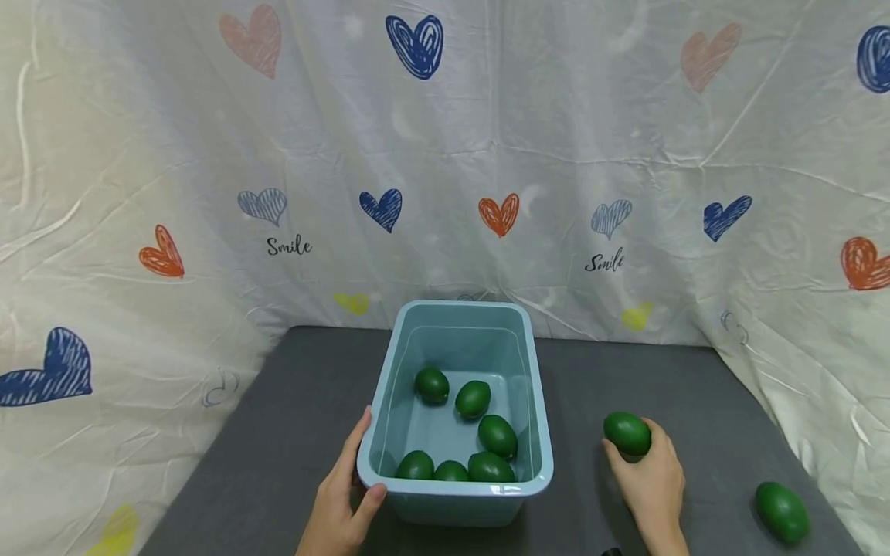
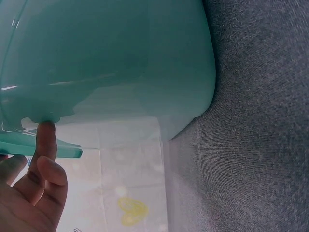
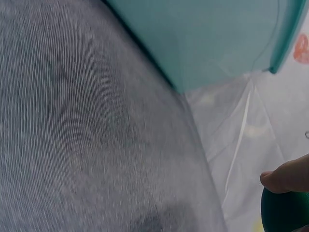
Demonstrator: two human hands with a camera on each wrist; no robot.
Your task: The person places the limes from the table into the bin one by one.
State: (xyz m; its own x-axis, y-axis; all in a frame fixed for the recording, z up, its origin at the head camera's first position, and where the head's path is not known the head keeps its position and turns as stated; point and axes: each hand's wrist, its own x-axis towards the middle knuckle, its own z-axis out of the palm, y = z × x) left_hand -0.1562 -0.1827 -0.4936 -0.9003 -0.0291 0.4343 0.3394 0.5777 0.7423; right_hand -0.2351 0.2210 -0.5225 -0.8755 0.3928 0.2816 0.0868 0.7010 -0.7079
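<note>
A light blue plastic bin (image 1: 459,511) stands on the dark grey table, with several green limes inside, among them one lime (image 1: 473,399) near the middle of its floor. At the bin's near left corner, my left hand (image 1: 341,490) grips the rim, thumb on the front edge and fingers along the left side. In the left wrist view its fingers (image 2: 46,145) reach under the rim against the outer wall. To the right of the bin, my right hand (image 1: 650,475) holds another lime (image 1: 628,433) between thumb and fingers. The right wrist view shows only part of that lime (image 3: 285,212).
One more lime (image 1: 782,513) lies on the table at the far right. A white curtain (image 1: 445,154) printed with hearts hangs behind the table (image 1: 278,455) and along both sides. A small dark object (image 1: 612,551) shows at the bottom edge near my right wrist.
</note>
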